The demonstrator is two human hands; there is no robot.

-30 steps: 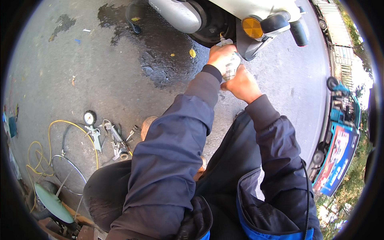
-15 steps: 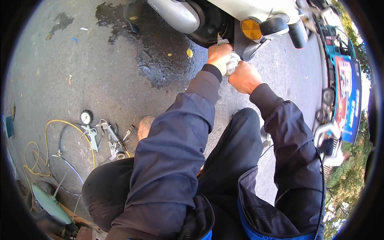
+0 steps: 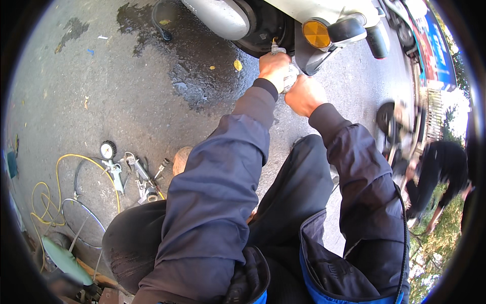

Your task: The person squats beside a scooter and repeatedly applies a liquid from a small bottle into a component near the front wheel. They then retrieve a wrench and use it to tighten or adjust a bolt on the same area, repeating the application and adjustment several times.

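Both arms reach forward to the wheel (image 3: pixel 266 25) of a pale scooter at the top of the head view. My left hand (image 3: pixel 274 68) is wrapped round a whitish plastic bottle (image 3: pixel 290 77), whose thin yellowish tip points up at the wheel. My right hand (image 3: pixel 306 96) is closed at the bottle's lower end, just right of the left one. Much of the bottle is hidden by the fingers. Right above the hands are a dark mud flap (image 3: pixel 307 58) and a round orange reflector (image 3: pixel 316 33).
Wet pavement (image 3: pixel 202 76) with fallen leaves spreads left of the hands. A pressure gauge inflator (image 3: pixel 112 167), an air gun (image 3: pixel 142 177) and a yellow hose (image 3: pixel 61 167) lie by my left knee. A person in dark clothes (image 3: pixel 435 172) and passing vehicles are at the right.
Both hands stay at the bottle by the wheel, with only a slight shift in view. On the right, the traffic has moved and a person in dark clothes has come into view.
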